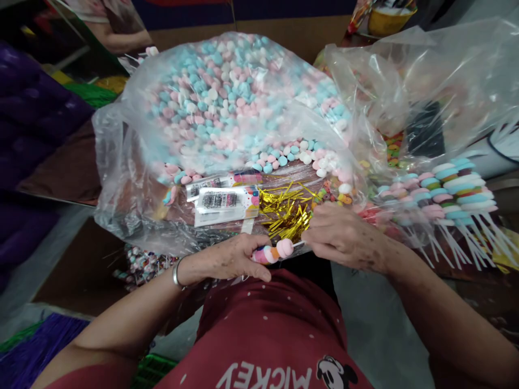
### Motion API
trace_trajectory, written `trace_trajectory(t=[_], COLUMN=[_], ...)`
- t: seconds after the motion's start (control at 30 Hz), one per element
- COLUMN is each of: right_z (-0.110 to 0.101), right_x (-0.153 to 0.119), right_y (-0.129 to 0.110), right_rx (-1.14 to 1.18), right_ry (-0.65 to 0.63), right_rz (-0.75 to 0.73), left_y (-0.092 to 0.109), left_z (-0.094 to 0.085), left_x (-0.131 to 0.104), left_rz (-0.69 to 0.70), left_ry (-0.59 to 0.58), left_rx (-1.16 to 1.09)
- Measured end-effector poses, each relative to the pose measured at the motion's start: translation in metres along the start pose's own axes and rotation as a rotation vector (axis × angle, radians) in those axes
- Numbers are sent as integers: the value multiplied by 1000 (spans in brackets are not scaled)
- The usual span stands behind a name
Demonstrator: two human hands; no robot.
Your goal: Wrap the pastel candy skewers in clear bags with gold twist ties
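My left hand (233, 256), with a metal bangle at its wrist, is closed round the far end of a marshmallow skewer (285, 248). Pink, orange and white pieces show on it between the hands. The fist of my right hand (343, 236) grips the white stick at the other end. Just beyond the hands lie gold foil twist ties (286, 210) and a stack of printed clear wrappers (227, 206). Whether the skewer sits inside a wrapper is hard to make out.
A big clear bag of pastel marshmallows (231, 97) covers the table's middle, some spilling out in front. Finished-looking skewers (450, 192) lie piled at the right. An open cardboard box (77, 270) with wrapped sweets (148, 262) stands low left. Another person's arm (121, 38) shows at the back.
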State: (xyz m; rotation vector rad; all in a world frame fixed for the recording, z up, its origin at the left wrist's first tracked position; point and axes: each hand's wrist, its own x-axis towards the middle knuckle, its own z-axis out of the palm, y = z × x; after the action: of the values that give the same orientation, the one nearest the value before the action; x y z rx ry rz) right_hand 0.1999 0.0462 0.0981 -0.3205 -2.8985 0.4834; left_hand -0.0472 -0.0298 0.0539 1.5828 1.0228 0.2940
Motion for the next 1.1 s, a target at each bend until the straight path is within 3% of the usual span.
trace_trajectory(t=[0.1, 0.23, 0.43, 0.57, 0.73, 0.83, 0.97, 1.1], right_z=[10, 16, 7, 7, 8, 4, 1, 7], right_x=[2, -1, -5, -3, 2, 4, 8, 9], right_y=[-3, -2, 4, 7, 4, -3, -16, -19], right_rx=[91, 130, 72, -12, -127, -194, -187, -54], right_ry=[-29, 34, 46, 24, 114, 168, 106, 66], right_rz=[23, 43, 40, -24, -134, -155, -163, -14], left_y=[0, 3, 11, 3, -8, -9, -9, -4], left_z=[4, 5, -6, -6, -2, 0, 5, 5], left_x=[4, 3, -10, -14, -14, -12, -6, -5], left_rz=[39, 67, -107, -167, -58, -74, -112, -51], left_ry=[-8, 7, -75, -146, -129, -132, -197, -76], left_rx=[80, 109, 60, -36, -134, -216, -320, -100])
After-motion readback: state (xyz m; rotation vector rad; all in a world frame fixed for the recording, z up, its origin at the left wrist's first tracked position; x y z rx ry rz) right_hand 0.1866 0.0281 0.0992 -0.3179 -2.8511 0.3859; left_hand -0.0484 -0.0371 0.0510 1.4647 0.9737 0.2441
